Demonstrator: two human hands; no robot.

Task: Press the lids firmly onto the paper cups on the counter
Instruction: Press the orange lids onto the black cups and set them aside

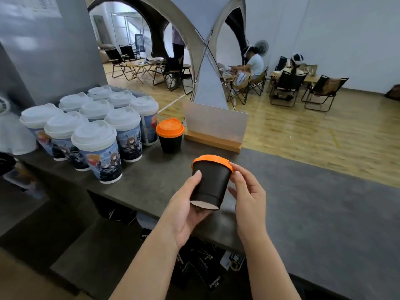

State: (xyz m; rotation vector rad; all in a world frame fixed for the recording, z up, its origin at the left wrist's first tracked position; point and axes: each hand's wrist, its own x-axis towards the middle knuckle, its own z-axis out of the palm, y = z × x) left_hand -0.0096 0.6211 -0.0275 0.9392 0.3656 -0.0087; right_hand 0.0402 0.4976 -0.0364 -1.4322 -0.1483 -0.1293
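Head camera looks down on a dark grey counter (303,202) that runs from lower right up to the left, its near edge dropping to a lower shelf strewn with black packets (201,269). Beyond the far edge lie a wooden floor, folding chairs (287,87) and seated people by a white wall. On the counter's left stands a cluster of tall printed cups with white lids (95,131); just beside them, a black cup with an orange lid (170,135), and next to that a clear sign in a wooden base (216,128). To the right the counter is bare. Left hand (186,211) grips a small black paper cup (211,184) above the near edge, tilted so its base faces the camera, thumb on its side. Right hand (246,191) pinches the rim of the cup's orange lid (213,160) with thumb and curled fingers.
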